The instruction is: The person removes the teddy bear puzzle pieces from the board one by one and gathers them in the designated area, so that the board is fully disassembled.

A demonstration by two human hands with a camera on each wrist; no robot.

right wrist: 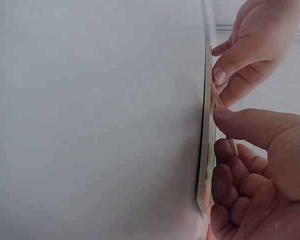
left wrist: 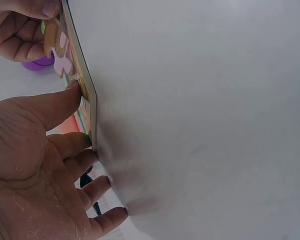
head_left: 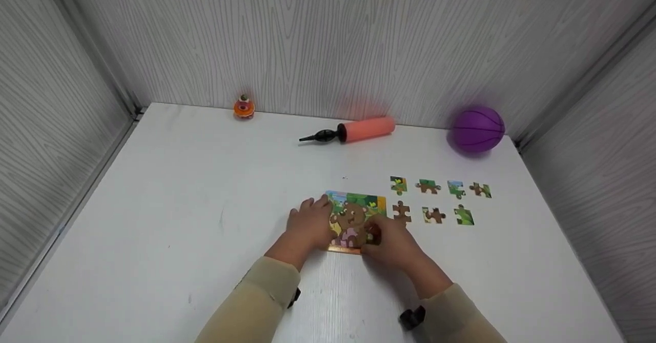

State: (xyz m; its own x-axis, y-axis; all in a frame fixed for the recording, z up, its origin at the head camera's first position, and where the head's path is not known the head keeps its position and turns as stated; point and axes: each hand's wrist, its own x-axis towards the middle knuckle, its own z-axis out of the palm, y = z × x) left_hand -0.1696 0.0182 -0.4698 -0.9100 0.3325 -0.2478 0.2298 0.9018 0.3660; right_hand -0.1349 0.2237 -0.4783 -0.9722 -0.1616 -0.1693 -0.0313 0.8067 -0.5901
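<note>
While I'm watching from the head cam, both forearms in tan sleeves come in from the bottom edge and meet at the puzzle board, which lies flat on the white table a bit right of centre. The left hand rests at the board's left edge with its fingers fairly straight and spread, and the right hand sits over the lower right corner, fingers curled down onto the bear picture. Seven loose puzzle pieces lie in two rows just right of the board, with an orange pump, a purple ball and a small orange toy back by the wall. On the left wrist cam, the left hand is relaxed, palm showing, thumb and fingertips touching the board's edge rather than wrapped round it. On the right wrist cam, the right hand has its thumb pressed against the board's face and its fingers curled in; it seems to pinch a thin piece there, though I can't tell for sure.
</note>
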